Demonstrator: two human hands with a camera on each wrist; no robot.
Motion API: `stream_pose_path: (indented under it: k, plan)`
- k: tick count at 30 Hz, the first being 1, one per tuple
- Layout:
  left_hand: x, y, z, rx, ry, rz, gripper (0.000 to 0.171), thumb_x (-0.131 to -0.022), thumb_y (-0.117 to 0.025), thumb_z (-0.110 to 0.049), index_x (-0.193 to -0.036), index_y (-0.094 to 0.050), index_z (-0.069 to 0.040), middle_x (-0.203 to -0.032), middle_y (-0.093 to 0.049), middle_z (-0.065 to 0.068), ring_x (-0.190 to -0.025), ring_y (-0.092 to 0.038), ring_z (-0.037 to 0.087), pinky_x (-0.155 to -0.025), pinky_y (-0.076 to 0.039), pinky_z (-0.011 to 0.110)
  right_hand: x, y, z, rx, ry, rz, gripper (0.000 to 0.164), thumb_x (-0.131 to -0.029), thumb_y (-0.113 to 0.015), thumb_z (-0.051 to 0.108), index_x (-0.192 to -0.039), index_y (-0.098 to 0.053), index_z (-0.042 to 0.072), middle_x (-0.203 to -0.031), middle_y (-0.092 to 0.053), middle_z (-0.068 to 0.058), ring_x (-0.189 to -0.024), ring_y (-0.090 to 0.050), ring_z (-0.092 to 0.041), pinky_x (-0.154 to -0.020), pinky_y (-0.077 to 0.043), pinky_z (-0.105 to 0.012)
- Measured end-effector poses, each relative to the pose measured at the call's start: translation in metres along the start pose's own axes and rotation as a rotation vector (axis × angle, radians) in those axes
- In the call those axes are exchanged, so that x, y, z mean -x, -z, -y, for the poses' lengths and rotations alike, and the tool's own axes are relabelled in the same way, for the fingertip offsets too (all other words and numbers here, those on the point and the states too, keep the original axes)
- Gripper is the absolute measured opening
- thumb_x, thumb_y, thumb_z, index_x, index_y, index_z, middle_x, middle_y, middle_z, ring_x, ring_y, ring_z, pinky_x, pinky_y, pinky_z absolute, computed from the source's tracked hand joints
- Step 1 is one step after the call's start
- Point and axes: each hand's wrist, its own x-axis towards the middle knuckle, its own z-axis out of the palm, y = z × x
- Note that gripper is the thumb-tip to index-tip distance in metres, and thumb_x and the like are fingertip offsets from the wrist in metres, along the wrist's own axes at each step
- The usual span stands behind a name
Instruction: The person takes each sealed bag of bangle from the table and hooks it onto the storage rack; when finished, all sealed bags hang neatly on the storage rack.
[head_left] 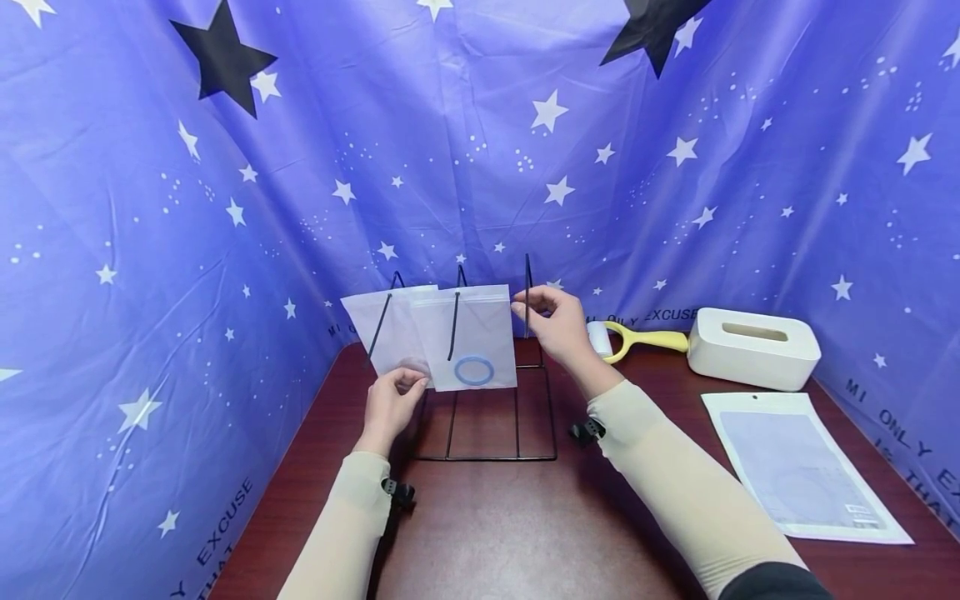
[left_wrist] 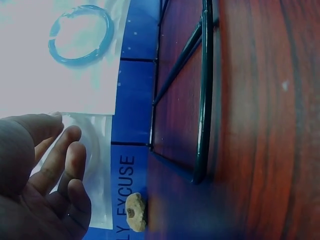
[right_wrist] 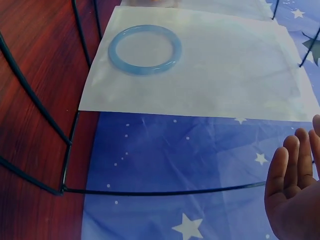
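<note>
Two frosted white zip bags hang from prongs of a black wire rack (head_left: 480,457). The nearer bag (head_left: 480,325) shows a pale blue ring (head_left: 475,370) near its bottom. The left bag (head_left: 378,333) sits tilted, partly covered by the nearer one, with a faint ring shape (left_wrist: 91,150) inside. My left hand (head_left: 392,407) is at the bags' lower overlap; its thumb tip meets the nearer bag's edge, and a gap shows between thumb and forefinger in the left wrist view. My right hand (head_left: 553,321) pinches the nearer bag's upper right edge, beside the rightmost prong (head_left: 528,279).
On the right of the brown table (head_left: 510,533) stands a white tissue box (head_left: 750,354), with a yellow-handled lint roller (head_left: 652,340) beside it. A flat white-edged package (head_left: 795,467) lies in front. A blue star-printed curtain (head_left: 480,125) surrounds the table.
</note>
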Motion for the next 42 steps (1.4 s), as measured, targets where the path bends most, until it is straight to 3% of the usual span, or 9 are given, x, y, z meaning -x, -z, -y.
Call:
stream_pose_path:
  k: [8, 19, 24, 30, 36, 42]
  plan:
    - [0.011, 0.007, 0.0, -0.023, -0.043, 0.0, 0.009, -0.094, -0.081, -0.026, -0.1, -0.08, -0.019, -0.091, -0.077, -0.005, -0.081, -0.069, 0.017, -0.078, -0.053, 0.04, 0.03, 0.027, 0.045, -0.023, 0.021, -0.007, 0.019, -0.096, -0.076, 0.005, -0.11, -0.075, -0.007, -0.098, -0.073, -0.023, -0.087, -0.065, -0.021, -0.081, -0.051, -0.034]
    - [0.029, 0.025, 0.007, -0.038, -0.071, 0.041, 0.013, -0.093, -0.083, -0.023, -0.104, -0.079, -0.017, -0.094, -0.077, -0.006, -0.076, -0.066, 0.013, -0.072, -0.053, 0.034, 0.052, 0.049, 0.039, -0.08, 0.068, -0.058, 0.016, -0.093, -0.077, 0.001, -0.106, -0.075, -0.008, -0.093, -0.072, -0.023, -0.078, -0.063, -0.011, -0.069, -0.05, -0.022]
    - [0.038, 0.031, 0.013, -0.007, -0.047, 0.098, 0.019, -0.092, -0.084, -0.021, -0.109, -0.078, -0.016, -0.098, -0.076, -0.004, -0.078, -0.065, 0.012, -0.072, -0.053, 0.031, 0.063, 0.064, 0.043, -0.077, 0.097, -0.078, 0.016, -0.092, -0.076, -0.003, -0.106, -0.073, -0.012, -0.094, -0.072, -0.023, -0.079, -0.066, -0.009, -0.072, -0.052, -0.024]
    - [0.045, 0.037, 0.026, 0.012, -0.014, 0.189, 0.033, -0.089, -0.086, -0.021, -0.118, -0.074, -0.01, -0.107, -0.076, 0.001, -0.083, -0.068, 0.015, -0.077, -0.054, 0.033, 0.073, 0.086, 0.043, -0.045, 0.135, -0.088, 0.015, -0.093, -0.075, -0.005, -0.106, -0.073, -0.013, -0.093, -0.072, -0.023, -0.071, -0.063, -0.01, -0.063, -0.049, -0.02]
    - [0.049, 0.04, 0.041, -0.005, 0.04, 0.274, 0.044, -0.088, -0.087, -0.024, -0.126, -0.07, -0.009, -0.114, -0.073, 0.005, -0.088, -0.069, 0.016, -0.081, -0.055, 0.037, 0.077, 0.114, 0.021, -0.046, 0.14, -0.121, 0.016, -0.093, -0.074, -0.007, -0.108, -0.072, -0.013, -0.092, -0.074, -0.011, -0.076, -0.065, -0.006, -0.067, -0.05, -0.018]
    - [0.054, 0.038, 0.045, 0.056, 0.094, 0.361, 0.057, -0.085, -0.09, -0.025, -0.132, -0.066, -0.006, -0.115, -0.072, 0.007, -0.087, -0.067, 0.018, -0.07, -0.055, 0.036, 0.082, 0.143, 0.009, -0.041, 0.138, -0.185, 0.018, -0.092, -0.074, -0.009, -0.109, -0.071, -0.015, -0.091, -0.075, 0.003, -0.079, -0.067, -0.005, -0.07, -0.05, -0.017]
